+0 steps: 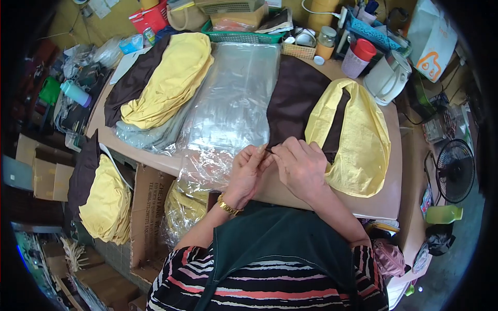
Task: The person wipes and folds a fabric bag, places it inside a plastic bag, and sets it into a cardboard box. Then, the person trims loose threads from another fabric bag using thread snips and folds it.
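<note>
A dark brown cloth piece point(295, 96) lies on the table in front of me, joined to or overlapped by a yellow cloth piece point(365, 147) with a dark slit-like strip in it. Both my left hand point(246, 175) and my right hand point(301, 168) pinch the brown cloth at its near corner, fingertips close together. To the left, a stack of clear plastic bags point(231, 98) reaches over the table's front edge. Farther left rests a pile of folded yellow and brown cloth pieces point(174, 78) on more plastic.
Another yellow and brown cloth pile point(106, 199) hangs at the left, beside an open cardboard box point(150, 217) with plastic-wrapped yellow goods. Along the back stand a green basket point(244, 37), a jar point(326, 44), a red cup point(364, 49) and a kettle point(386, 78). A black fan point(455, 170) stands right.
</note>
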Demonstrator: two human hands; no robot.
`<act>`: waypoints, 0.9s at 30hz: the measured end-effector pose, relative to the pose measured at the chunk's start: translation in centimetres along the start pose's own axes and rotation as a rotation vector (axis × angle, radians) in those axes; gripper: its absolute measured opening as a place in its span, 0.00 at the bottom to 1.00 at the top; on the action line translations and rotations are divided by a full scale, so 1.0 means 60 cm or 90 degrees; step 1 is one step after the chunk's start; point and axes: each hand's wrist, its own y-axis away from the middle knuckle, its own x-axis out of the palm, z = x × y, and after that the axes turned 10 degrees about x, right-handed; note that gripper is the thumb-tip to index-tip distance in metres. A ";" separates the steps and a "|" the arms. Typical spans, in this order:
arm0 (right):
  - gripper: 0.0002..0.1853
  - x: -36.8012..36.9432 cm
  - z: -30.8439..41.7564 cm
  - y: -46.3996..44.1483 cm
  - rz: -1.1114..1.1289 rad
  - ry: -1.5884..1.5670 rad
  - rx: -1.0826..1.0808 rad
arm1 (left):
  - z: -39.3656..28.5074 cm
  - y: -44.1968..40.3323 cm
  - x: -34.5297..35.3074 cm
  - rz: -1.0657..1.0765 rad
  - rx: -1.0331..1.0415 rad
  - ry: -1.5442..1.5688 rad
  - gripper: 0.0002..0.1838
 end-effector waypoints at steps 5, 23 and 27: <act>0.14 -0.004 -0.031 0.012 0.030 -0.131 0.157 | -0.055 -0.026 -0.031 -0.014 0.012 -0.059 0.10; 0.14 -0.021 0.006 -0.032 -0.076 -0.033 -0.027 | -0.050 -0.010 0.033 0.019 -0.002 -0.007 0.10; 0.14 -0.014 0.007 -0.031 -0.094 -0.030 -0.039 | -0.046 -0.011 0.012 0.072 -0.024 0.004 0.10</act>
